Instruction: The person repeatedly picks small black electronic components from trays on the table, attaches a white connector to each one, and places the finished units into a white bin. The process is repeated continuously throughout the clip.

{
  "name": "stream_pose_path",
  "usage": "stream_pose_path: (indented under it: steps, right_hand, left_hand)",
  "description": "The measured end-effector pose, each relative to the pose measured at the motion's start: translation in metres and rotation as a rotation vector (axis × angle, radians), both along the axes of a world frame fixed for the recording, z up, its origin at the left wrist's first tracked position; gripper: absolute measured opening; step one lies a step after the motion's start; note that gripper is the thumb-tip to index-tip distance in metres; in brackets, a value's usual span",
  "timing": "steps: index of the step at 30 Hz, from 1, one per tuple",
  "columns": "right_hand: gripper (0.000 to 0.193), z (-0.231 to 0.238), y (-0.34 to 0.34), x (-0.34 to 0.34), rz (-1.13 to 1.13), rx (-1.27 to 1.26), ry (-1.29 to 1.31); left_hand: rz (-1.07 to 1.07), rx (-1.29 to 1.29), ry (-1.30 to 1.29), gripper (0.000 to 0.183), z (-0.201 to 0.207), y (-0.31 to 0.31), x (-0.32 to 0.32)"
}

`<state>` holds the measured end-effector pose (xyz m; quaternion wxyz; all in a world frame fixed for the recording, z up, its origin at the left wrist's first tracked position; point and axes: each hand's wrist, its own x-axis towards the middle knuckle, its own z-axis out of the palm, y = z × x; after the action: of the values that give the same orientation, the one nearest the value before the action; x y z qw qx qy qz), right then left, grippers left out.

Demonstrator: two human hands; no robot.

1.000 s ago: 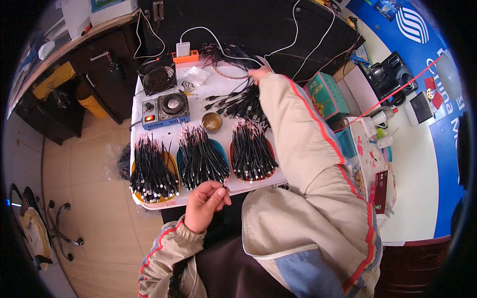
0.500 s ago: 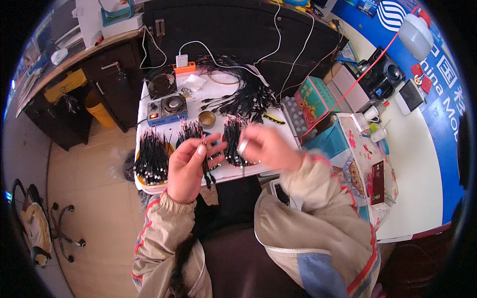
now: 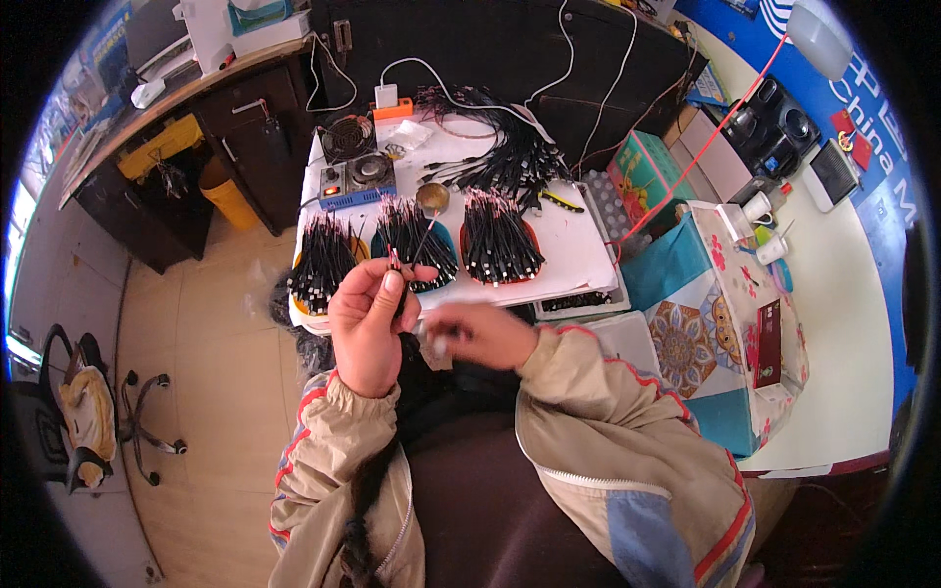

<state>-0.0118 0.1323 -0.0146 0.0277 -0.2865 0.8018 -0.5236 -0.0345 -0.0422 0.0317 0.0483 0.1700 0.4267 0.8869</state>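
Observation:
My left hand [image 3: 365, 331] is closed in a pinch on thin black cables [image 3: 400, 299] whose reddish wire ends stick up past the thumb. My right hand [image 3: 485, 336] is beside it to the right, smeared by motion, so its fingers cannot be read. Beyond the hands, along the near side of the white table [image 3: 573, 260], stand three bundles of short black cables: a left bundle [image 3: 328, 260] in a yellow tray, a middle bundle [image 3: 417, 240] in a blue one, and a right bundle [image 3: 498, 240] in a reddish one.
Behind the bundles are a blue soldering device [image 3: 358, 184], a small fan [image 3: 348, 139], a round tin [image 3: 432, 198] and a heap of black cables [image 3: 520, 162]. Yellow-black pliers [image 3: 563, 202] lie to the right. A cloth-covered stand [image 3: 686, 323] is further right.
My right hand has moved down and left from beside the right bundle to near my left hand. The left hand keeps its pinch on the cables. The view has shifted slightly.

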Motion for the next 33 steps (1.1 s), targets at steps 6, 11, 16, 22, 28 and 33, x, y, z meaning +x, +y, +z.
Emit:
stream_pose_path:
  steps: [6,11,16,22,28,33]
  right_hand:
    - [0.017,0.049,0.026,-0.024,-0.106,-0.696,-0.445]
    - [0.010,0.052,0.021,-0.024,-0.188,-0.706,-0.330]
    - [0.008,0.048,0.012,-0.011,-0.282,-0.499,-0.128]
    - [0.008,0.051,0.016,-0.005,-0.311,-0.416,-0.146]
    - [0.010,0.038,0.022,-0.008,-0.152,-0.746,-0.290]
    - [0.010,0.029,0.011,-0.006,0.095,-1.184,-0.726]
  left_hand:
    - [-0.093,-0.035,-0.068,0.011,-0.010,0.008,0.007]
    - [-0.174,-0.076,-0.136,0.011,-0.011,0.013,0.004]
    - [0.045,-0.340,0.031,0.013,-0.012,0.025,0.003]
    - [0.077,-0.442,0.055,0.013,-0.012,0.029,0.007]
    - [-0.188,-0.122,-0.169,0.013,-0.010,0.028,0.008]
    - [-0.283,-0.037,-0.252,0.014,-0.008,0.024,0.011]
